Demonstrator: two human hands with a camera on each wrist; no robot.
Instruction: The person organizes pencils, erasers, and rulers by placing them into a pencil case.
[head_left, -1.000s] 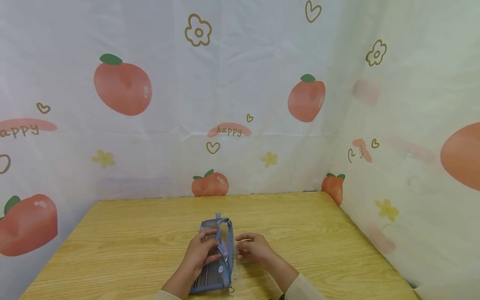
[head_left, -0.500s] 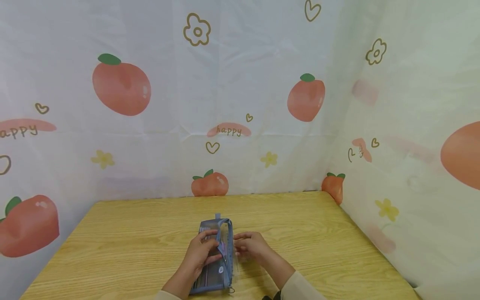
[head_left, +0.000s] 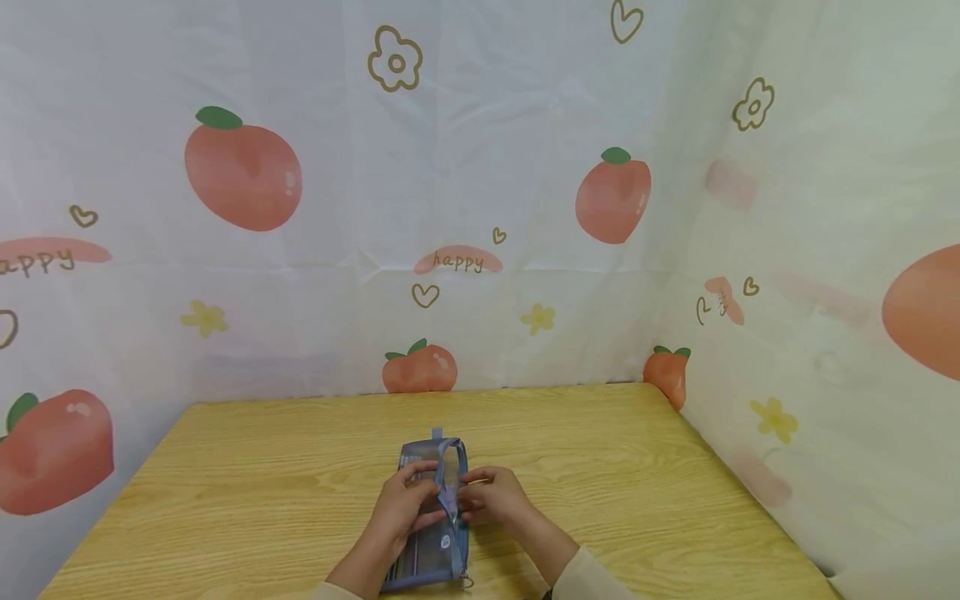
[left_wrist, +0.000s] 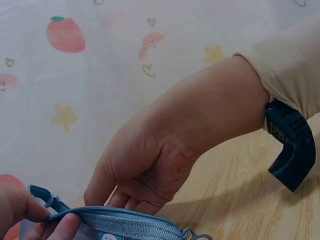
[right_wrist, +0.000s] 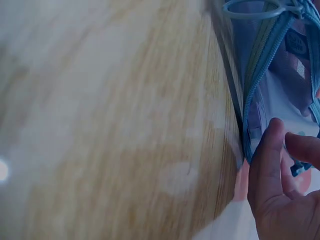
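Note:
A blue, see-through mesh pencil case (head_left: 427,554) lies on the table in the head view, its zip open along the right side. My left hand (head_left: 405,504) pinches the near zip edge, and the left wrist view shows thumb and fingers on that edge (left_wrist: 120,216). Pens and something pale purple show through the mesh. My right hand (head_left: 498,496) is at the right rim, fingertips over the opening. In the right wrist view, its fingers (right_wrist: 269,165) are slightly bent at the mouth, with a gap between the tips and nothing visible between them. The case hides some left fingertips.
A wood-grain table (head_left: 637,483) carries the case near its front edge. White cloth with printed peaches (head_left: 247,175) hangs behind and along the right side. A key-ring-like zip pull (right_wrist: 255,10) hangs from the case's near end. A dark camera mount (left_wrist: 292,145) sits on the right wrist.
My right hand has moved left, from beside the case to its rim. The clear strip with ruler-like markings that lay between them no longer shows beside the case. My left hand stays in place.

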